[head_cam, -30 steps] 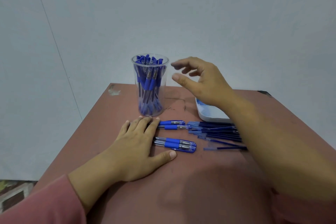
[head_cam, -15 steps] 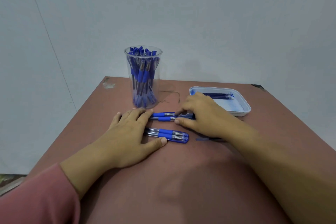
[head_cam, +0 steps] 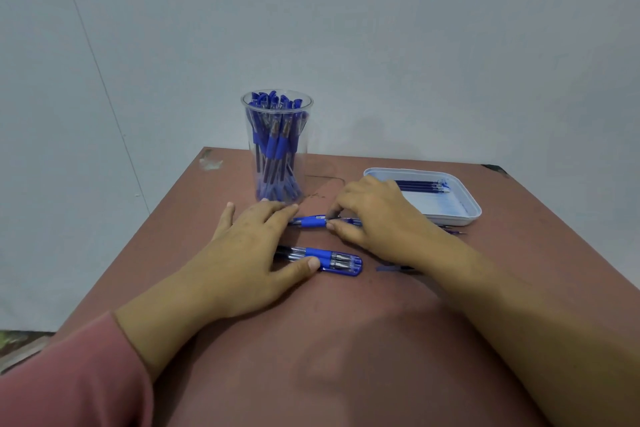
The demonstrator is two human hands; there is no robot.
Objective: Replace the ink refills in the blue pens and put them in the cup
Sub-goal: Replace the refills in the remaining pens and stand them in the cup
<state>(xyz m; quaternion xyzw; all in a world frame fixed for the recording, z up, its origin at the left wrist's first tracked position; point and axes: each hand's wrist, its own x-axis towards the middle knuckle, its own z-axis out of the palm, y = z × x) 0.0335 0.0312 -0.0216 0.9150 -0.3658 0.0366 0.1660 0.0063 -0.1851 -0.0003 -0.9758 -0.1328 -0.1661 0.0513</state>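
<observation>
Nearest us, a pink sleeve (head_cam: 69, 374) leads to the left hand (head_cam: 252, 253). It lies flat on the brown table (head_cam: 346, 357) in front of the clear cup (head_cam: 277, 163), fingers straight, thumb touching a pair of blue pens (head_cam: 332, 259) lying side by side. Closer to the cup's base, the right hand (head_cam: 374, 215) pinches a single blue pen (head_cam: 311, 221) between thumb and fingertips. This pen lies on the table, its other end meeting the left fingers. Thin loose refills (head_cam: 391, 268) poke out beneath the right forearm. The cup stands upright, crammed with upright pens (head_cam: 273, 142). Right of the cup, a white tray (head_cam: 475, 211) holds more tray refills (head_cam: 419, 185). Any print on the barrels is too small for us to read.
</observation>
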